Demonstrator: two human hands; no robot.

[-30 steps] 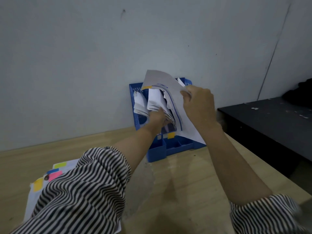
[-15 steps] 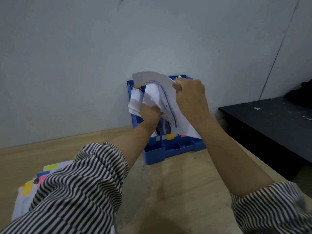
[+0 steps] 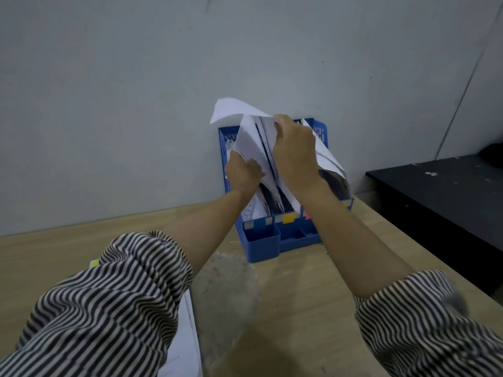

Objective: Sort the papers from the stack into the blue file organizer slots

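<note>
Both hands are up in the blue file organizer (image 3: 261, 244), which sits on the wooden table (image 3: 285, 308) pushed right against the grey wall (image 3: 136, 104). The left hand (image 3: 242, 172) has its fingers curled around a bunch of papers (image 3: 249, 144) standing in one of the left-side slots, bending them over to the left. The right hand (image 3: 295, 156) pinches the top edge of a white sheet (image 3: 234, 110) at the middle slots, and that sheet curls up and over to the left above the organizer. More papers (image 3: 330, 164) lean out of the slot on the right, just behind the right wrist. Little colored tabs (image 3: 288, 218) are stuck along the front of the slots, yellow and pink ones for sure. The stack (image 3: 185, 344) lies flat on the table near the bottom left, mostly hidden under the striped left sleeve (image 3: 109, 303). Off to the right there's a black table (image 3: 449, 197), a bit lower than the wooden one.
</note>
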